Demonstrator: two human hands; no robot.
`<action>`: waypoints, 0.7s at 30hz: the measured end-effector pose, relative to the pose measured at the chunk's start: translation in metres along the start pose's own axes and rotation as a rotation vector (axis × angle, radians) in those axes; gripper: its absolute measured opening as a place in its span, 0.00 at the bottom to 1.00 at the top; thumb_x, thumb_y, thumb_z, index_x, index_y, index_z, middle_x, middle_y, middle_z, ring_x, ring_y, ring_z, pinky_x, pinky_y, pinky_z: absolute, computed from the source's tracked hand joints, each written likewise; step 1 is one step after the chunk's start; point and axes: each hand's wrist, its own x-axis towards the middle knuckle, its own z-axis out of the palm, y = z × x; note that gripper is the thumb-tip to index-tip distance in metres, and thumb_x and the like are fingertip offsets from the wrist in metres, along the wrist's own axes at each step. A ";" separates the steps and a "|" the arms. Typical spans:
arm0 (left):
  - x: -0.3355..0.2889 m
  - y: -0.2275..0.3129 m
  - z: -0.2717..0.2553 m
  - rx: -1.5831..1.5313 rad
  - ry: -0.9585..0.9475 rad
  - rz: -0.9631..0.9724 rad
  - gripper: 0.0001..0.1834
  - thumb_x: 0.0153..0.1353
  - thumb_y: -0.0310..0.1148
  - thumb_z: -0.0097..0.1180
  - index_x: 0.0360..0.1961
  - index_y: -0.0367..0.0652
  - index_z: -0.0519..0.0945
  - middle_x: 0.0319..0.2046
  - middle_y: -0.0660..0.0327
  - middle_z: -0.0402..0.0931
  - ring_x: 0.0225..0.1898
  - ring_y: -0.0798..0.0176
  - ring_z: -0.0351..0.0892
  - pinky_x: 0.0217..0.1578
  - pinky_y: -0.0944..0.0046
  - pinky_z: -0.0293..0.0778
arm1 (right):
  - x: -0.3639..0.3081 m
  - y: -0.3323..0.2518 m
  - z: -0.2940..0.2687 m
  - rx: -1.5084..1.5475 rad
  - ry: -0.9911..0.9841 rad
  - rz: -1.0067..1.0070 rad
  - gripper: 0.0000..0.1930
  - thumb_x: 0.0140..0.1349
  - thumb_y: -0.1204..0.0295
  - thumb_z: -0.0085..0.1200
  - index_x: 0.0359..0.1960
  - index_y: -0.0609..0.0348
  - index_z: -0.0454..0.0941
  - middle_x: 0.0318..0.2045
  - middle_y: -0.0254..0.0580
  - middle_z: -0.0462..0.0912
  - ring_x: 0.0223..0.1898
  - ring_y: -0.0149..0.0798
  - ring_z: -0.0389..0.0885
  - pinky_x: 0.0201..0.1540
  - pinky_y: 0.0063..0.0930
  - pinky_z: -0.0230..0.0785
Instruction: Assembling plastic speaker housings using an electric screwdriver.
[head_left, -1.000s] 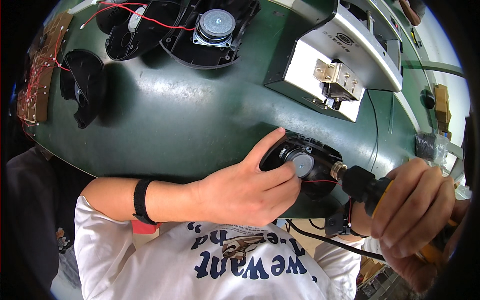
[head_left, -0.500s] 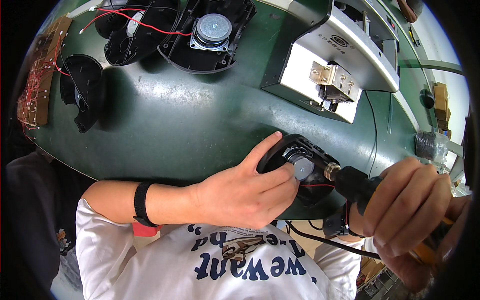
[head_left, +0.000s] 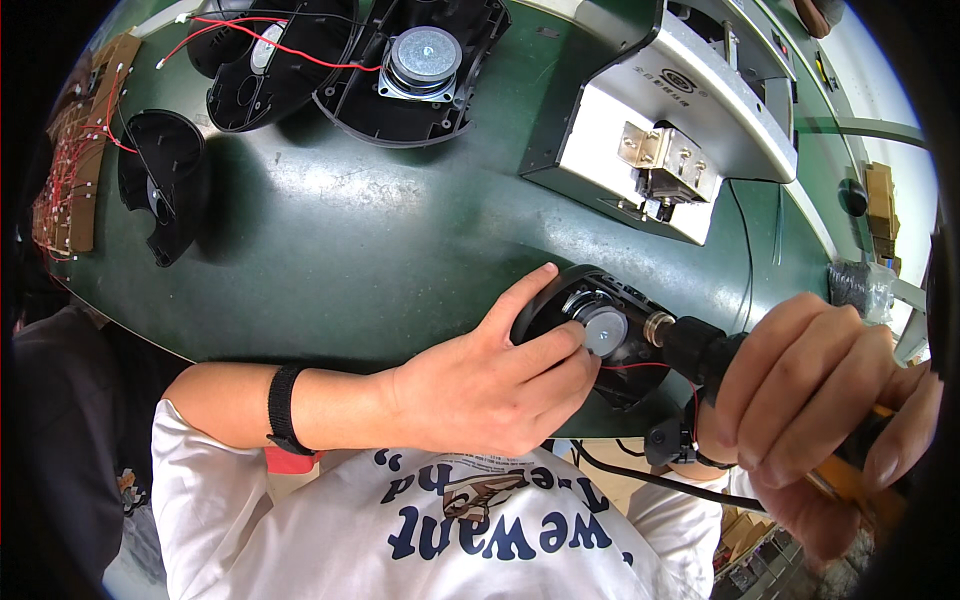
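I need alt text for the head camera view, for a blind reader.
A left hand holds a black speaker shell; the right hand grips a screwdriver-like tool pointed at it. Beyond, more shells and a silver machine sit on a green table.

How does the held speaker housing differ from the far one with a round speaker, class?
The left hand holds the held housing; the far housing lies untouched. A tool points at the held housing, none at the far housing. Both are black, with a round grey speaker and a red wire.
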 end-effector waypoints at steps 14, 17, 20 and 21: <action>0.000 0.000 0.001 0.040 0.022 -0.016 0.16 0.50 0.33 0.62 0.41 0.41 0.86 0.38 0.63 0.75 0.47 0.62 0.80 0.63 0.32 0.75 | 0.003 0.000 0.006 -0.001 0.037 -0.002 0.26 0.59 0.58 0.76 0.50 0.48 0.72 0.19 0.35 0.83 0.14 0.29 0.81 0.17 0.18 0.77; 0.002 0.000 0.000 0.038 0.014 -0.017 0.16 0.49 0.33 0.62 0.41 0.41 0.86 0.38 0.63 0.76 0.47 0.61 0.80 0.62 0.33 0.75 | 0.003 -0.001 0.006 -0.003 0.042 0.003 0.26 0.59 0.58 0.76 0.50 0.48 0.71 0.19 0.35 0.83 0.14 0.29 0.81 0.17 0.18 0.76; 0.002 -0.001 0.000 0.033 0.014 -0.023 0.16 0.50 0.33 0.62 0.41 0.41 0.86 0.39 0.62 0.77 0.49 0.61 0.81 0.63 0.33 0.75 | 0.004 -0.001 0.006 -0.003 0.044 0.008 0.26 0.59 0.58 0.76 0.50 0.48 0.71 0.19 0.34 0.83 0.14 0.29 0.81 0.16 0.18 0.76; 0.002 -0.001 0.000 0.033 0.014 -0.023 0.16 0.50 0.33 0.62 0.41 0.41 0.86 0.39 0.62 0.77 0.49 0.61 0.81 0.63 0.33 0.75 | 0.004 -0.002 0.006 -0.003 0.045 0.008 0.26 0.59 0.58 0.76 0.50 0.48 0.71 0.19 0.34 0.83 0.14 0.29 0.81 0.16 0.18 0.76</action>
